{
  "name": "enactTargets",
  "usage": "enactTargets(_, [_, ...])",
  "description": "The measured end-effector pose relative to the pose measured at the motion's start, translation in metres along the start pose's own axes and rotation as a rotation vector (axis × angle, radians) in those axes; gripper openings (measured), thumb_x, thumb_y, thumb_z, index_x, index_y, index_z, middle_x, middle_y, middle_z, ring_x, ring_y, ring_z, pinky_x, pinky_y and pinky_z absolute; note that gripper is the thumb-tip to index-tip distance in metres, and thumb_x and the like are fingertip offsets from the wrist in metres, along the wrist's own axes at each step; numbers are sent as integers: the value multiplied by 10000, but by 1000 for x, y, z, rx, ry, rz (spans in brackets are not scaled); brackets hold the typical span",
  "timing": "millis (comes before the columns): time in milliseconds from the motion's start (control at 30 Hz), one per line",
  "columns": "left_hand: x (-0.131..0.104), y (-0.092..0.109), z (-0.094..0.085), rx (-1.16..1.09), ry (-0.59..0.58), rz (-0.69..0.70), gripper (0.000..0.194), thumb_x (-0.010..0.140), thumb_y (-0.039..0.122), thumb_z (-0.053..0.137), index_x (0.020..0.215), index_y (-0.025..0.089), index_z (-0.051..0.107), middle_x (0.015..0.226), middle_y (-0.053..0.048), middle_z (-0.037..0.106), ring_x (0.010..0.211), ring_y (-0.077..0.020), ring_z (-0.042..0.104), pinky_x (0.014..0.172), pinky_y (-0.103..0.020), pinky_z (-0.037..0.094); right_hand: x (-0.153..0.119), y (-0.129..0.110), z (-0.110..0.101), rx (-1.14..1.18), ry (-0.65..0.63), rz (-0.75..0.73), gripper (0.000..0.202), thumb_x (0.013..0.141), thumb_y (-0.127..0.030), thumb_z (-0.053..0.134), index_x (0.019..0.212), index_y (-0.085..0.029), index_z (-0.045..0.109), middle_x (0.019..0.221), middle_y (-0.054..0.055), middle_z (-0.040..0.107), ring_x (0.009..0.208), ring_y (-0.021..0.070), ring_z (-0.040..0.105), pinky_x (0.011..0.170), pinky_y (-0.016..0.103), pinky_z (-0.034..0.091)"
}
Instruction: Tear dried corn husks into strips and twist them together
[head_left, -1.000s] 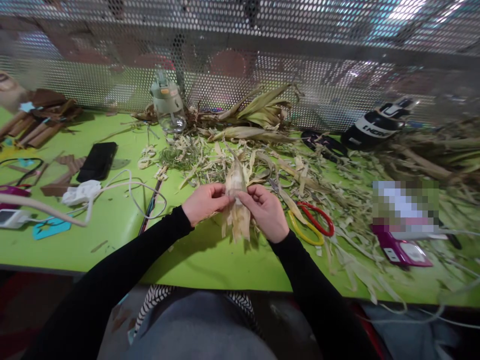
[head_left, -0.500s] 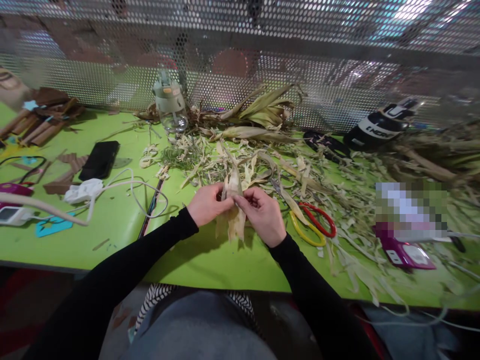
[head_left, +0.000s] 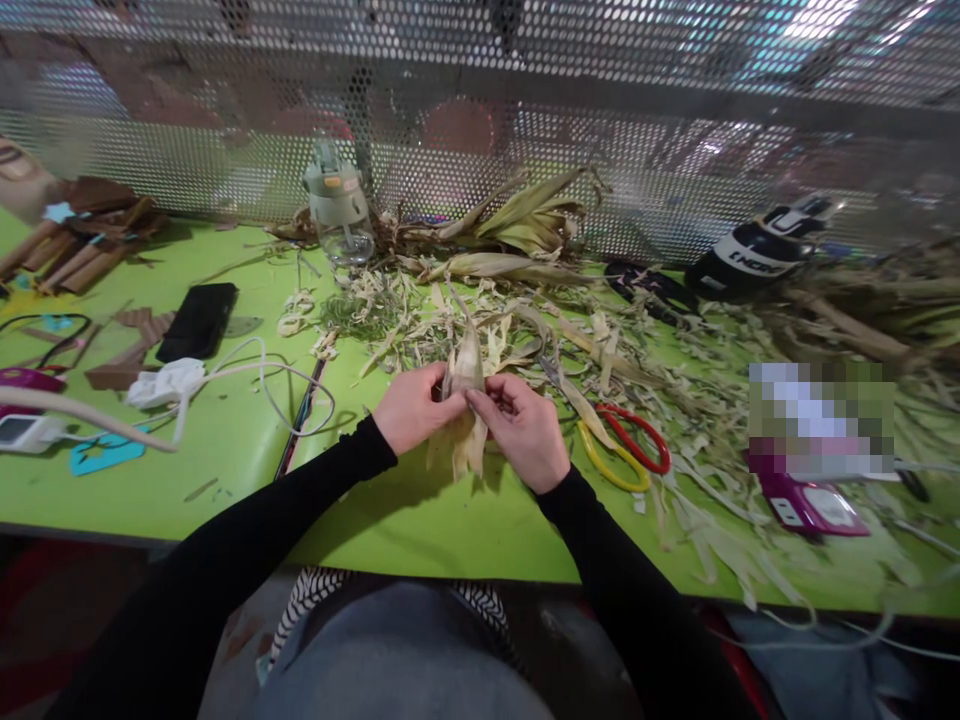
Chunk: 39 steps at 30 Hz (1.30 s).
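A bundle of dried corn husk, pale with a pointed top and loose ragged ends below, is held upright over the green table's near side. My left hand is closed on it from the left, thumb across the front. My right hand pinches the husk's right side, thumb and fingertips meeting near the left thumb; the inner fingers are partly hidden. Scissors with red and yellow handles lie just right of my right hand, their blades covered by husk strips.
Shredded husk covers the green table behind and to the right. A clear-bottomed bottle, a black bottle and whole husks stand or lie along the perforated metal screen. Left are a phone and white cables.
Both hands keep their hold on the corn husk with almost no movement. The husk's lower ends have shifted very slightly to the left.
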<state>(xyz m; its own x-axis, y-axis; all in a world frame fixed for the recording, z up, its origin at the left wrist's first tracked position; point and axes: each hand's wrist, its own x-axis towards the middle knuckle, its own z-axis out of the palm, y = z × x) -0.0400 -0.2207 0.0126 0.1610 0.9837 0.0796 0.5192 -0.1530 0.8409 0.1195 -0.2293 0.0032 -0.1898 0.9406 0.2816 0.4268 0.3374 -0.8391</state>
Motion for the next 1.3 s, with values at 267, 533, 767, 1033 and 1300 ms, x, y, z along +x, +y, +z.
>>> enactTargets(267, [2, -4, -1, -210, -70, -15, 238, 774, 360, 559, 673, 145, 546, 577, 29, 500, 551, -96, 448, 529, -216, 365, 0, 0, -1, -24, 73, 2, 179, 832, -329, 579, 744, -195, 501, 608, -42, 469, 515, 84, 408, 474, 210, 348])
enactTargets(533, [3, 4, -6, -756, -262, -323, 143, 819, 287, 566, 839, 146, 580, 709, 7, 590, 617, -91, 570, 657, -248, 491, 1, 1, -4, -48, 85, 12, 192, 834, -352, 578, 746, -195, 510, 633, -31, 493, 535, 94, 426, 488, 220, 364])
enactTargets(767, [4, 1, 0, -745, -191, -311, 57, 860, 185, 507, 815, 152, 518, 619, 50, 538, 540, -66, 537, 592, -200, 473, 1, -3, -1, -49, 58, 6, 192, 821, -334, 595, 727, -199, 496, 586, -52, 445, 505, 85, 383, 472, 220, 327])
enactTargets(1033, [-2, 6, 9, -738, -156, -310, 67, 875, 218, 492, 841, 160, 489, 648, 41, 541, 552, -69, 531, 611, -213, 468, 2, 5, -1, -157, 80, 17, 206, 846, -350, 563, 738, -206, 463, 567, -67, 433, 489, 79, 382, 484, 217, 310])
enactTargets(1300, [-1, 1, 6, -460, -101, -184, 88, 771, 207, 560, 814, 170, 492, 513, 88, 463, 435, -57, 392, 459, -182, 303, 1, 1, -1, -112, 57, 0, 218, 859, -385, 549, 757, -206, 478, 580, -60, 419, 491, 84, 353, 471, 225, 288])
